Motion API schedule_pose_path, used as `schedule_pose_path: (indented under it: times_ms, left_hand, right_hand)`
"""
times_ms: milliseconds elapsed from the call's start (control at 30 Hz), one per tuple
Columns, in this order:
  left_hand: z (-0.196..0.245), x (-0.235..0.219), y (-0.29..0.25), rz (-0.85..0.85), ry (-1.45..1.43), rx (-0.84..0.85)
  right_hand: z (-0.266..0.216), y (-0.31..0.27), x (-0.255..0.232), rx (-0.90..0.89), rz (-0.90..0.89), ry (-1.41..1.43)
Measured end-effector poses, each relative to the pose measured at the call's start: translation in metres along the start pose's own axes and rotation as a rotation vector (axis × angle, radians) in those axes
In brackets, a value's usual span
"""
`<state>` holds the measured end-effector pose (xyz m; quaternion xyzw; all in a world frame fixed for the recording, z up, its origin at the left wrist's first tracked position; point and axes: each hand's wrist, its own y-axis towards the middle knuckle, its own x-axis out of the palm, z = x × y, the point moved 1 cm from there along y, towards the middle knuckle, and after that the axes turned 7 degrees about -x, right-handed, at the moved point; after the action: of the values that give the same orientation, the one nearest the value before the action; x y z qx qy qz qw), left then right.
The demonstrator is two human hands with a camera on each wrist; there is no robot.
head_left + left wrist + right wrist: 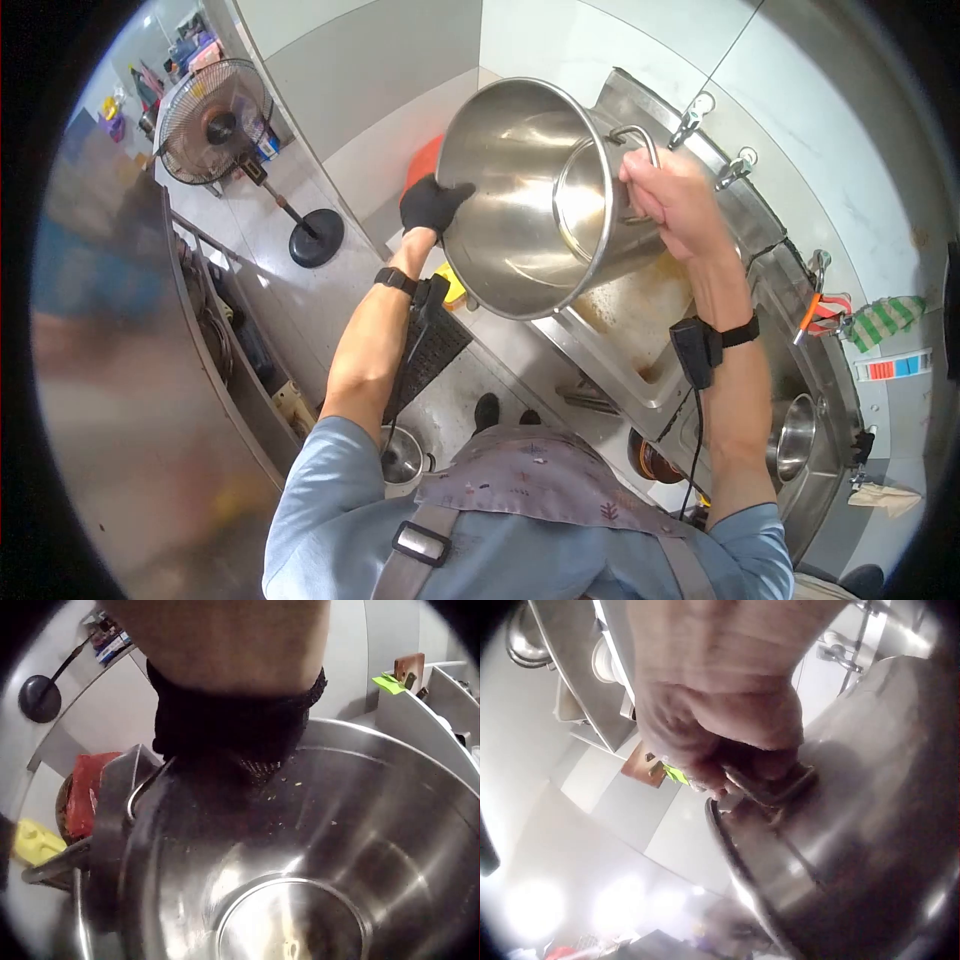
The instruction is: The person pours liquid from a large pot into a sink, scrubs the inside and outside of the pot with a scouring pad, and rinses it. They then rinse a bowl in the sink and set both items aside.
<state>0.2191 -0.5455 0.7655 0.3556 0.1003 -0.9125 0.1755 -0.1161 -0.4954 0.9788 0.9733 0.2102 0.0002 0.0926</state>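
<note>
I hold a large stainless steel pot tipped on its side above a steel sink, its open mouth facing me. My left hand, in a black glove, grips the pot's rim on the left side. In the left wrist view the glove curls over the rim beside a side handle, and the bare pot interior carries a few specks. My bare right hand grips the other wire handle. In the right wrist view its fingers wrap that handle against the pot wall.
Taps stand along the sink's back edge. A second basin on the right holds a steel bowl. On the floor are a standing fan, a red bucket, a yellow object and a small pot.
</note>
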Motion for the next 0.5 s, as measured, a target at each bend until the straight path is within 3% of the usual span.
schedule_pose_path:
  times_ms: [67, 133, 200, 367, 467, 500]
  left_hand:
    - [0.014, 0.003, 0.014, 0.240, 0.113, 0.093]
    - [0.040, -0.005, 0.024, 0.180, 0.072, 0.118]
    - [0.067, -0.005, 0.035, 0.529, 0.005, 0.345]
    - [0.140, -0.025, 0.036, 0.508, 0.056, 0.461]
    - [0.127, -0.007, 0.043, 0.521, 0.067, 0.462]
    - [0.115, 0.000, 0.045, 0.487, 0.087, 0.371]
  right_hand:
    - [0.003, -0.001, -0.001, 0.024, -0.017, 0.061]
    - [0.003, -0.002, -0.001, 0.037, -0.038, 0.117]
    - [0.001, -0.001, 0.000, 0.047, -0.042, 0.129]
    - [0.006, 0.003, 0.004, 0.091, -0.071, 0.256]
    - [0.009, 0.007, 0.004, 0.083, -0.123, 0.327]
    - [0.008, 0.006, 0.004, 0.097, -0.114, 0.325]
